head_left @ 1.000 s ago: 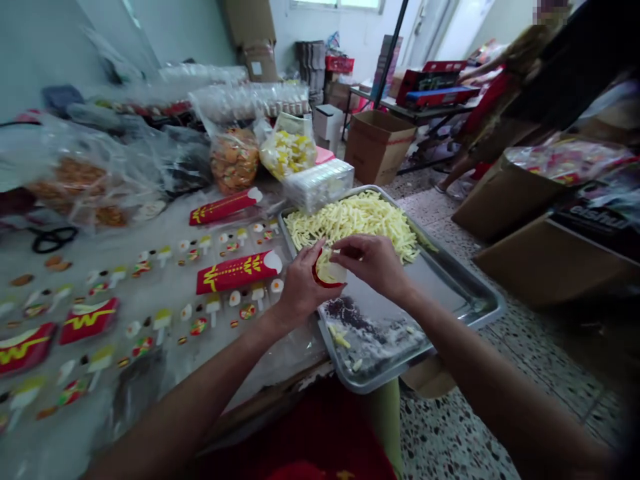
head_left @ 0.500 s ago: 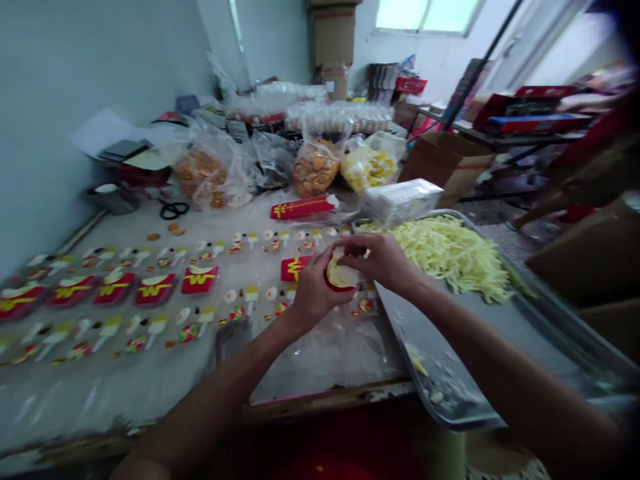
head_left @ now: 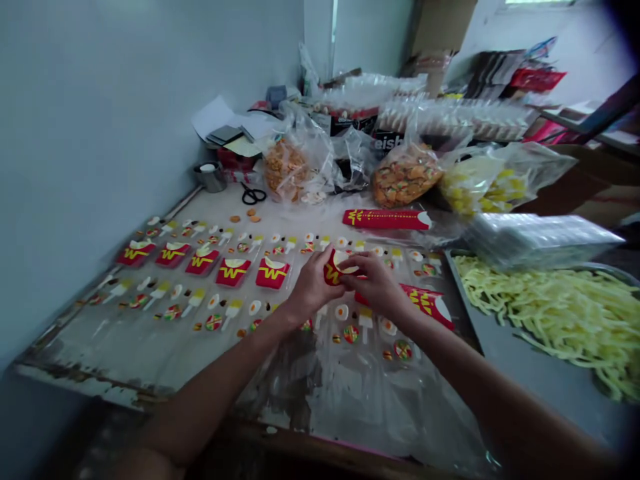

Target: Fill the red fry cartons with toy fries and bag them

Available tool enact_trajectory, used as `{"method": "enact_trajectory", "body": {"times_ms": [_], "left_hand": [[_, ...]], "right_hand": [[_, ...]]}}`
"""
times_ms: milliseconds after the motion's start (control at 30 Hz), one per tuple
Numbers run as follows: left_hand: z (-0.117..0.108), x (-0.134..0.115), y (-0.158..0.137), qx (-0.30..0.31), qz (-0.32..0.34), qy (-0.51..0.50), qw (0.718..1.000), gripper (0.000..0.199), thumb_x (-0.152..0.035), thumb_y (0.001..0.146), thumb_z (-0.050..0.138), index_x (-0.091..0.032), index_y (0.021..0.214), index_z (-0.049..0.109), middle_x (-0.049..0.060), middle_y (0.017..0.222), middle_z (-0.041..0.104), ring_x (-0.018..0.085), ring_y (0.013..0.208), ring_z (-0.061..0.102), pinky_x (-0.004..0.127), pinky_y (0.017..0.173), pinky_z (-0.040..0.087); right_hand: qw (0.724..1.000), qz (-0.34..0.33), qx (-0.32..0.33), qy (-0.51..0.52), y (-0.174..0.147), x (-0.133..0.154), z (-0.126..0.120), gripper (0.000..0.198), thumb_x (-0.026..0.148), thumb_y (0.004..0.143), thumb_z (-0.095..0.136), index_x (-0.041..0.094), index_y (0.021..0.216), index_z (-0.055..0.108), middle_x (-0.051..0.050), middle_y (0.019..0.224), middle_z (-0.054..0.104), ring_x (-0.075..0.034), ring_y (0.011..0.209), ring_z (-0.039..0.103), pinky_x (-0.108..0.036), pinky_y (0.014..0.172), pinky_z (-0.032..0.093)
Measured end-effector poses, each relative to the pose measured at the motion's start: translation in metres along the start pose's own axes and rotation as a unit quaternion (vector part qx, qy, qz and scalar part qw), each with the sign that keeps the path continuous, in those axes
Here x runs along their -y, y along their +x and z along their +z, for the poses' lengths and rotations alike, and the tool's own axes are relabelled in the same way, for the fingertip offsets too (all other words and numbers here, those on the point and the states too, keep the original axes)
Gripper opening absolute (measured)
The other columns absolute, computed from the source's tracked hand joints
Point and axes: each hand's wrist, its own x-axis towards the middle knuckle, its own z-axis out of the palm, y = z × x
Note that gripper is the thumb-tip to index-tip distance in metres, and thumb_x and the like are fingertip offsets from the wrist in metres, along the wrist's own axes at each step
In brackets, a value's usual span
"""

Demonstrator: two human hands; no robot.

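A small red fries carton (head_left: 332, 269) with a yellow W is held upright over the middle of the table. My left hand (head_left: 313, 283) wraps around its left side. The fingers of my right hand (head_left: 374, 280) close on its right side and upper edge, partly covering the pale inside. To the left, several similar red cartons (head_left: 273, 273) lie in a row between lines of toy-like food pieces, among them small round pizzas (head_left: 213, 322). Flat red cartons (head_left: 425, 305) lie just beyond my right wrist.
A metal tray (head_left: 505, 347) heaped with pale yellow fry-like strips (head_left: 550, 300) stands at the right. Behind it sits a stack of clear plastic packs (head_left: 545, 233). Bags of brown pieces (head_left: 405, 177), black scissors (head_left: 253, 194) and a long red carton strip (head_left: 387, 219) lie farther back.
The view has swung left and downward. Both hands have carried the carton left, away from the tray, and its W front now faces me. The right fingers have moved from its opening to its side.
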Motion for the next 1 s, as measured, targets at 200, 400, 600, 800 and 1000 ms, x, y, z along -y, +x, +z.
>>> {"method": "enact_trajectory", "body": {"times_ms": [200,400,600,800,1000], "left_hand": [[-0.069,0.054,0.029,0.007,0.005,0.025,1.0,0.07,-0.038,0.077,0.076,-0.017,0.141,0.056,0.013,0.132,0.066,0.023,0.119,0.064,0.039,0.103,0.051],[-0.079,0.091,0.045,0.143,0.098,0.189,0.966,0.06,-0.046,0.096,0.052,-0.016,0.148,0.047,0.015,0.157,0.045,0.023,0.148,0.038,0.042,0.121,0.031],[-0.049,0.111,0.033,0.151,0.129,0.247,0.948,0.05,-0.042,0.099,0.046,-0.019,0.143,0.051,0.015,0.156,0.046,0.025,0.148,0.037,0.051,0.121,0.029],[-0.059,0.107,0.043,0.122,0.138,0.22,0.958,0.042,-0.05,0.096,0.049,-0.037,0.137,0.053,-0.005,0.153,0.05,0.026,0.142,0.045,0.051,0.119,0.035],[-0.005,0.012,0.044,0.031,0.18,0.221,0.958,0.038,-0.047,0.093,0.06,-0.026,0.124,0.064,0.005,0.123,0.07,0.027,0.116,0.062,0.045,0.106,0.047]], "right_hand": [[0.996,-0.045,0.039,-0.062,0.071,-0.005,0.031,0.02,0.016,0.075,0.077,0.019,0.094,0.08,-0.008,0.103,0.061,-0.019,0.093,0.06,-0.034,0.086,0.051],[0.933,-0.129,0.26,-0.215,0.091,-0.009,0.031,0.018,0.017,0.084,0.072,0.025,0.097,0.082,-0.006,0.101,0.068,-0.02,0.092,0.059,-0.032,0.084,0.043],[0.897,-0.147,0.191,-0.371,0.061,-0.01,0.053,0.023,0.033,0.097,0.059,0.03,0.109,0.079,-0.012,0.112,0.063,-0.029,0.108,0.052,-0.043,0.091,0.036],[0.94,-0.134,0.044,-0.312,0.011,0.005,0.007,0.03,0.03,0.101,0.052,0.027,0.127,0.068,-0.009,0.131,0.061,-0.023,0.114,0.052,-0.035,0.095,0.039],[0.902,0.163,-0.157,-0.368,-0.093,-0.027,-0.115,0.027,0.038,0.094,0.061,0.021,0.081,0.078,-0.009,0.086,0.07,-0.023,0.085,0.058,-0.033,0.074,0.039]]}}
